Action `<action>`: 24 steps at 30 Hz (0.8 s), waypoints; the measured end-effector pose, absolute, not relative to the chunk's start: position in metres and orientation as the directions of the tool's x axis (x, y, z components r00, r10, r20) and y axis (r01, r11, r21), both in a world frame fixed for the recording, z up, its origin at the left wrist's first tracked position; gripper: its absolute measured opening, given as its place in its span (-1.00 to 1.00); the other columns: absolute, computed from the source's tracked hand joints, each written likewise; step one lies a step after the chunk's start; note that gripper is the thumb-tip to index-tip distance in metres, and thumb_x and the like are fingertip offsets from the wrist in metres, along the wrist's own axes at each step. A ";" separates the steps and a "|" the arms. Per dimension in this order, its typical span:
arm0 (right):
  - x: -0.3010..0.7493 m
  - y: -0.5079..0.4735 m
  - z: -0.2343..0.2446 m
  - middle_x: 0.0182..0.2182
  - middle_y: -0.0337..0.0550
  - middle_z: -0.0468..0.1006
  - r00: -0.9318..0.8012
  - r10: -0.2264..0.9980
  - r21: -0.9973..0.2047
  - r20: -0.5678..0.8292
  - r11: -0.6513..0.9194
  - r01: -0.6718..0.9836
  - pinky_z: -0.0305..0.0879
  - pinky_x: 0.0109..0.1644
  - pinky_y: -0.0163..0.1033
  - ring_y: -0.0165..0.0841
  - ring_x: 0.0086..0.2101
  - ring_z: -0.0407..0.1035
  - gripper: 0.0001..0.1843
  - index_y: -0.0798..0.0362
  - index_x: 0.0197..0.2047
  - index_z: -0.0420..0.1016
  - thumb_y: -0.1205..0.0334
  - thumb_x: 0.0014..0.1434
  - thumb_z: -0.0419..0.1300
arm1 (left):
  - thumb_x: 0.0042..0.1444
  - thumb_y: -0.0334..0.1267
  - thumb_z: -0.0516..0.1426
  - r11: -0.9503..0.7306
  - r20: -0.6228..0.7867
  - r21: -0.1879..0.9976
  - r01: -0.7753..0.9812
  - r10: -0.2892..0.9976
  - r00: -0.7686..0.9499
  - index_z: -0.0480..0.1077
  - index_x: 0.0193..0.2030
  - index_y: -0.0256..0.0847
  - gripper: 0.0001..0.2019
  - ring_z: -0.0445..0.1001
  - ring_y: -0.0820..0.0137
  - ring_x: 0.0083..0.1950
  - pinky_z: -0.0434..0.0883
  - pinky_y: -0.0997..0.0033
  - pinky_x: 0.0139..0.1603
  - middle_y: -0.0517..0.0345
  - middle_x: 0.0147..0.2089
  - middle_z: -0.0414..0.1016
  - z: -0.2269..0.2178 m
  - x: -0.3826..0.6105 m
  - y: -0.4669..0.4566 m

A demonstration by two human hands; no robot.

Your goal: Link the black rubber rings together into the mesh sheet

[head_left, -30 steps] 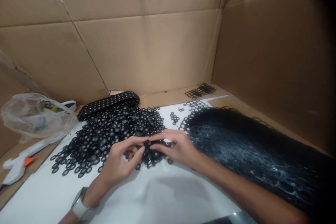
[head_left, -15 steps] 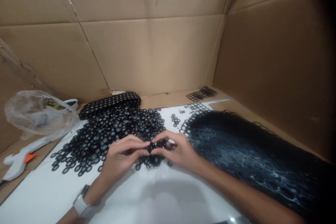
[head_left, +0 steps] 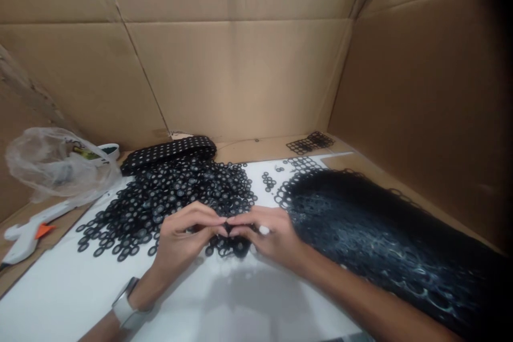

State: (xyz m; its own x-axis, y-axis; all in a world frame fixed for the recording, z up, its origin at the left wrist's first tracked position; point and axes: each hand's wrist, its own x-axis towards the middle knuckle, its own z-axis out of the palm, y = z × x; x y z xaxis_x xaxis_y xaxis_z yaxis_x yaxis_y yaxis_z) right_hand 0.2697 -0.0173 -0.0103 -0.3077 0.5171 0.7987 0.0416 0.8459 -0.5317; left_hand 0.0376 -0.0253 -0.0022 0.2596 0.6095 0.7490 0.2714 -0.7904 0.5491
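A wide pile of small black rings [head_left: 168, 197] lies on a white sheet [head_left: 240, 304]. My left hand [head_left: 180, 243] and my right hand [head_left: 272, 238] meet at the pile's near edge, fingertips pinched together on a small cluster of black rings [head_left: 232, 230]. A watch sits on my left wrist. To the right, a large black mesh of joined rings [head_left: 380, 235] spreads under and past my right forearm.
Cardboard walls [head_left: 240, 75] enclose the space at back and right. A white glue gun [head_left: 28, 232] with orange trigger and a clear plastic bag [head_left: 52, 165] lie at left. A folded black dotted strip [head_left: 168, 152] and small ring patches [head_left: 310, 142] lie at the back.
Both hands closed their fingertips tighter together on the ring cluster and shifted slightly nearer. The view tilted a little upward.
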 end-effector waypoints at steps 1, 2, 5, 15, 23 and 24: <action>0.270 -0.017 -0.010 -0.21 -0.10 0.81 -0.317 0.506 -0.520 0.802 0.853 0.045 0.61 -0.17 -0.27 -0.34 -0.30 0.68 -0.85 0.04 -0.01 0.74 0.36 0.36 0.41 | 0.24 -0.54 0.36 -0.796 0.753 0.540 0.274 0.602 0.264 0.68 -0.16 -0.11 -0.79 0.64 0.41 -0.23 0.58 0.48 -0.24 0.19 -0.28 0.69 -0.002 0.038 -0.026; 0.270 -0.017 -0.010 -0.20 -0.10 0.81 -0.331 0.502 -0.518 0.799 0.854 0.046 0.60 -0.17 -0.28 -0.34 -0.29 0.68 -0.85 0.05 -0.01 0.72 0.37 0.36 0.41 | 0.24 -0.54 0.36 -0.796 0.752 0.537 0.278 0.602 0.269 0.68 -0.16 -0.10 -0.79 0.64 0.41 -0.22 0.57 0.49 -0.24 0.20 -0.28 0.69 -0.001 0.038 -0.027; 0.271 -0.017 -0.009 -0.18 -0.08 0.79 -0.378 0.509 -0.535 0.773 0.844 0.040 0.60 -0.14 -0.29 -0.33 -0.25 0.69 -0.84 0.07 0.01 0.68 0.37 0.37 0.40 | 0.23 -0.54 0.36 -0.781 0.735 0.560 0.276 0.622 0.269 0.66 -0.19 -0.11 -0.80 0.64 0.41 -0.21 0.54 0.50 -0.27 0.19 -0.25 0.69 -0.001 0.039 -0.028; 0.275 -0.020 -0.006 -0.17 -0.16 0.74 -0.503 0.574 -0.639 0.646 0.767 0.055 0.52 -0.17 -0.29 -0.37 -0.28 0.62 -0.85 0.00 0.01 0.58 0.26 0.39 0.38 | 0.24 -0.52 0.35 -0.712 0.664 0.686 0.151 0.697 0.270 0.62 -0.24 -0.11 -0.82 0.64 0.39 -0.21 0.56 0.48 -0.24 0.17 -0.27 0.64 -0.003 0.044 -0.033; 0.275 -0.025 -0.004 -0.33 -0.24 0.63 -0.516 0.589 -0.663 0.622 0.747 0.052 0.38 -0.35 -0.33 -0.44 -0.44 0.45 -0.88 0.01 -0.14 0.47 0.25 0.39 0.35 | 0.22 -0.44 0.38 -0.606 0.587 0.795 0.018 0.777 0.228 0.62 -0.32 -0.17 -0.87 0.62 0.41 -0.33 0.55 0.58 -0.49 0.13 -0.30 0.59 0.000 0.050 -0.034; 0.276 -0.025 -0.005 -0.33 -0.23 0.63 -0.508 0.598 -0.666 0.620 0.743 0.062 0.38 -0.36 -0.33 -0.44 -0.44 0.45 -0.88 0.01 -0.14 0.48 0.22 0.40 0.36 | 0.22 -0.43 0.39 -0.588 0.572 0.809 0.001 0.787 0.230 0.63 -0.31 -0.17 -0.89 0.61 0.42 -0.36 0.53 0.60 -0.54 0.13 -0.29 0.58 0.000 0.050 -0.034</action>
